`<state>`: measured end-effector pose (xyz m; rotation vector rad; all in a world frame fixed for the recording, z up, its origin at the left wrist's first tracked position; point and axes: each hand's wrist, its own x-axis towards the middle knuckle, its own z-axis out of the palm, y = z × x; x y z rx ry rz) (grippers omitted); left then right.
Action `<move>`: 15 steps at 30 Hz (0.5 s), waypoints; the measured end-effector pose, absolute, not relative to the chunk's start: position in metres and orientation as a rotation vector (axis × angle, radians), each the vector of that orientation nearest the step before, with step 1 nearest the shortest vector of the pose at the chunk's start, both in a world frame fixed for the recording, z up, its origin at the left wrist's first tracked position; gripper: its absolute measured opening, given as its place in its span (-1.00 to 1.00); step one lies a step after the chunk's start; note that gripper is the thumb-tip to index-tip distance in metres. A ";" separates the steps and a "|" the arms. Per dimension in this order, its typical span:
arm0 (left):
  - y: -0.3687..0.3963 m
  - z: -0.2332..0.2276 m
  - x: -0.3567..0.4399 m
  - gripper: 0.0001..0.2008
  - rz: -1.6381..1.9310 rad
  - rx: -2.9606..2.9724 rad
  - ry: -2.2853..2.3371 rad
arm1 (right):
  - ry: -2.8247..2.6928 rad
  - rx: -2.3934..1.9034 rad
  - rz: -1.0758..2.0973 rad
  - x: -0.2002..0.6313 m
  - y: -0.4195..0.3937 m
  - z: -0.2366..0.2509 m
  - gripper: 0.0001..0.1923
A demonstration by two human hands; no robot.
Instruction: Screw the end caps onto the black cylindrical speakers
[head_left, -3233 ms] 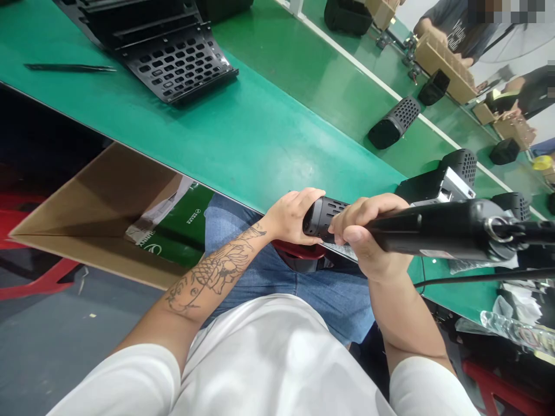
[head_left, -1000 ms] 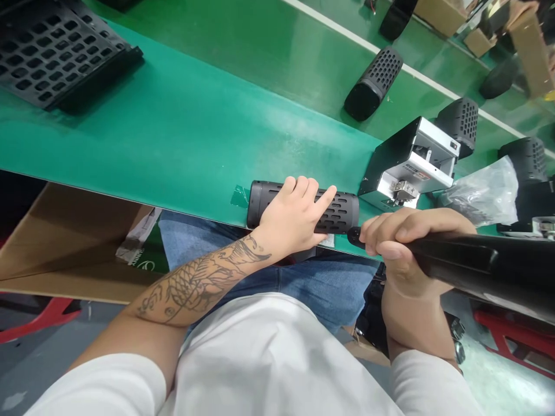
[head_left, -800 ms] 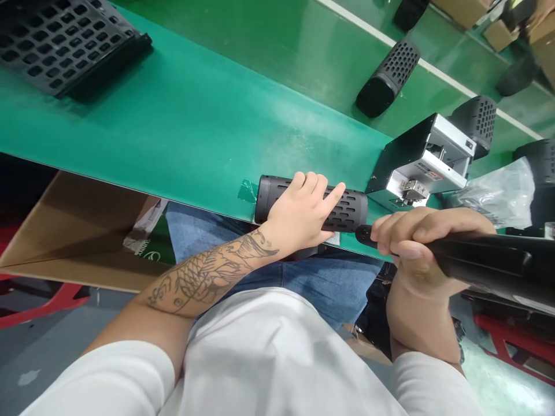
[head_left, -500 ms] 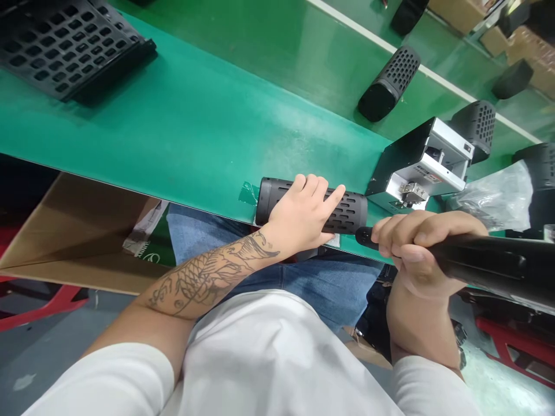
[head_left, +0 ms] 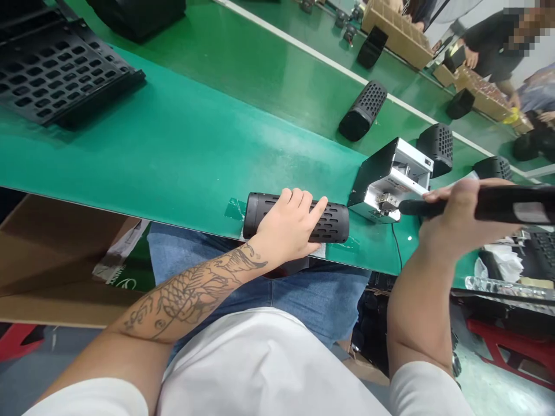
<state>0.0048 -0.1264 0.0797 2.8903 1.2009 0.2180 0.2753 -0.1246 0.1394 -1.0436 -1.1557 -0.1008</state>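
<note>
At the surface's [head_left: 182, 156] near edge lies a black perforated cylinder [head_left: 333, 222], the left hand [head_left: 288, 231] resting on it with fingers spread. The right hand [head_left: 459, 222] grips a black power screwdriver [head_left: 498, 203], its tip at a metal-fronted box [head_left: 388, 179]. A slotted black tray [head_left: 56, 69] occupies the far left corner.

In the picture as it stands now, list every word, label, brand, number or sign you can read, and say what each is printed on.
None can be read with certainty.
Metal box device: a small label with a red patch on its top face, too blurred to read.
Green and white packaging in the cardboard box: white lettering, cut off and too small to read.
Black tool in the right hand: a pale label, unreadable.
Black perforated cylinder under the left hand: no print visible.
</note>
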 end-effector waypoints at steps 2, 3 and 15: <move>-0.127 0.081 0.005 -0.06 0.210 2.887 1.195 | -1.151 -1.106 -0.067 0.287 -0.114 0.128 -0.83; -0.127 0.081 0.005 -0.06 0.210 2.882 1.191 | -1.140 -1.109 -0.042 0.290 -0.112 0.124 -0.83; -0.107 0.092 -0.033 0.03 0.065 2.778 1.097 | -1.257 -0.921 0.497 0.220 -0.185 0.172 -0.81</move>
